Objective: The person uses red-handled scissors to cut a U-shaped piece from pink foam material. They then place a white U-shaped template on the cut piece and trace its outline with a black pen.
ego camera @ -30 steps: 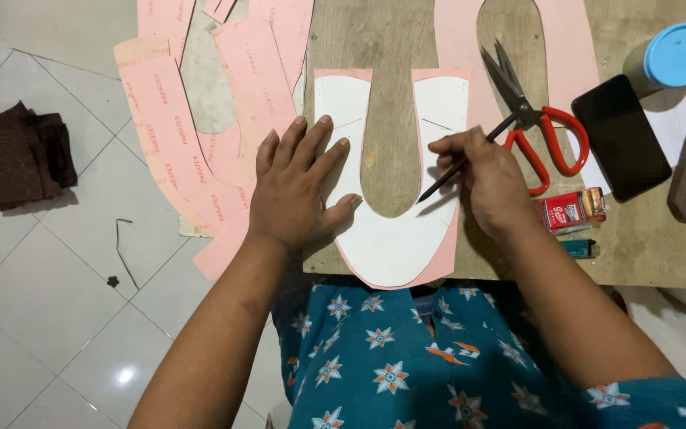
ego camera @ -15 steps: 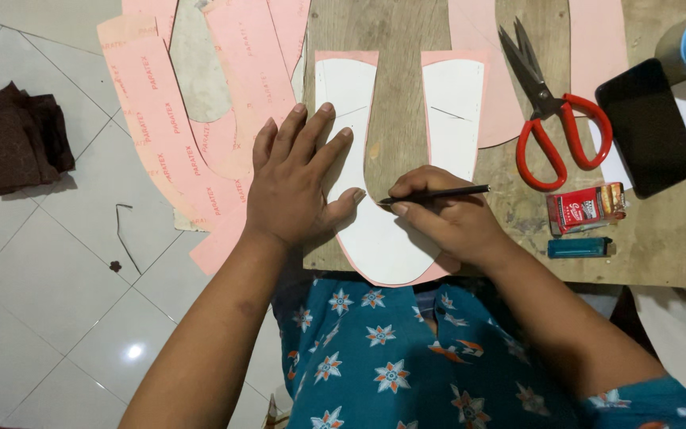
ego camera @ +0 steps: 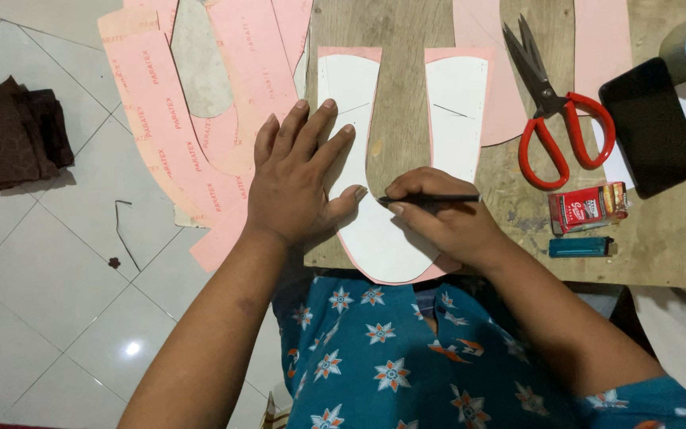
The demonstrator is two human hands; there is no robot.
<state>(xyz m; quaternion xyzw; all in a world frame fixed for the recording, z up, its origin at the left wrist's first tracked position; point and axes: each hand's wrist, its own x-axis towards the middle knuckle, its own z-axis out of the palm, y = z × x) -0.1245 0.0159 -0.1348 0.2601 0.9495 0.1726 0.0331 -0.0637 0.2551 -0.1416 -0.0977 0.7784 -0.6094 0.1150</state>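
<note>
The left hand [ego camera: 299,179] lies flat with fingers spread on a white U-shaped paper template [ego camera: 375,230], which rests on pink sheet material [ego camera: 438,268] atop the wooden board [ego camera: 398,48]. The right hand [ego camera: 446,218] grips a thin dark pen [ego camera: 430,199], its tip seemingly at the template's inner curve. Red-handled scissors [ego camera: 557,119] lie nearby.

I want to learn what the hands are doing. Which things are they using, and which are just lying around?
In use:
left hand pressing flat on the white U-shaped template
right hand holding the black pen
pink sheet under the template
wooden board

Lying about:
red scissors
black phone
blue lighter
small red packet
dark cloth pile
</note>
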